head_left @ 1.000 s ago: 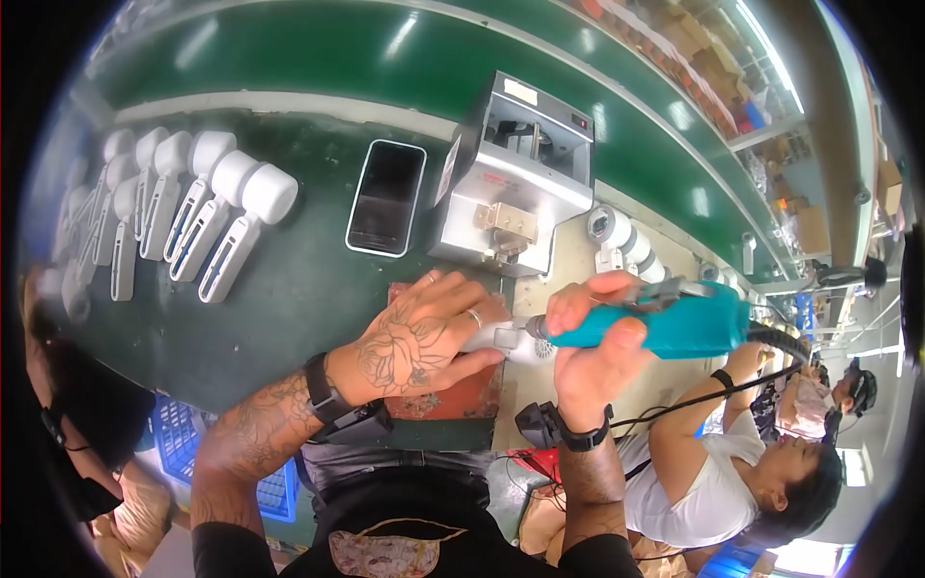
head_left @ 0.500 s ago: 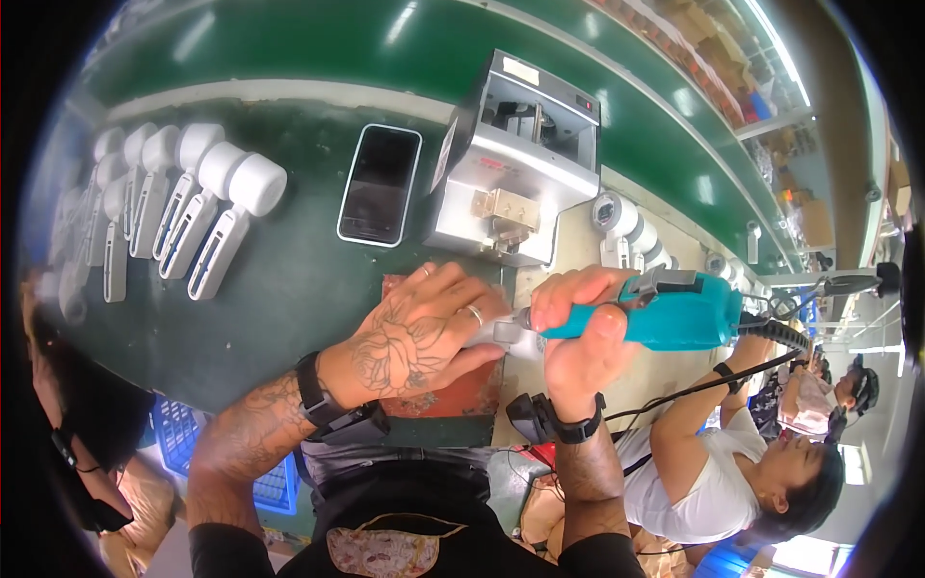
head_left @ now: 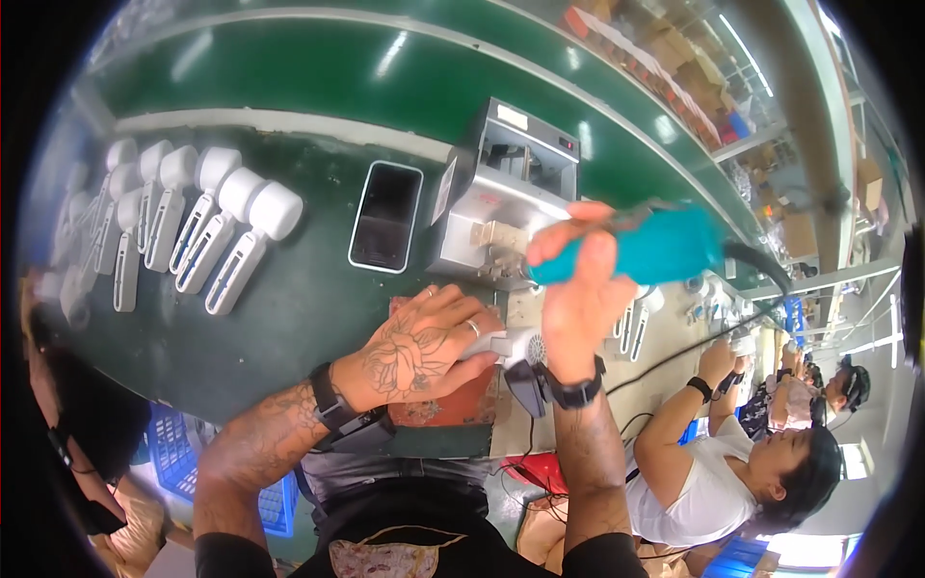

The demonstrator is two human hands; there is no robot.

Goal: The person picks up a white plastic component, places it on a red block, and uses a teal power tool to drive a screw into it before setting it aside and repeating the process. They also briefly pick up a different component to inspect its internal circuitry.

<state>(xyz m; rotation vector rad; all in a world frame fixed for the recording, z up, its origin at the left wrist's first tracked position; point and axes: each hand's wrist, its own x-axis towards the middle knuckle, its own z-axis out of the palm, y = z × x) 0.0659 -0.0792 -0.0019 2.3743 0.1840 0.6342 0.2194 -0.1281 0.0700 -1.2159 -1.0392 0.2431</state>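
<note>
My left hand (head_left: 416,349) is closed around the handle of a white handheld fan (head_left: 527,344), and its round grilled head sticks out to the right. The fan lies low over a worn red mat (head_left: 448,407). My right hand (head_left: 578,294) grips a teal electric screwdriver (head_left: 660,243), held level and blurred by motion. Its tip is in front of the grey screw feeder (head_left: 461,226), above and apart from the fan. Whether a screw sits on the tip is too blurred to tell.
Several white fans (head_left: 275,214) lie in a row on the green bench at left. A phone (head_left: 387,217) rests beside the feeder. More fans (head_left: 636,323) are right of my right hand. The screwdriver's black cable trails right, toward a co-worker in a white shirt (head_left: 699,482).
My right hand has lifted the electric screwdriver up and away from the fan toward the screw feeder. My left hand still holds the fan at the mat. The head view has shifted slightly.
</note>
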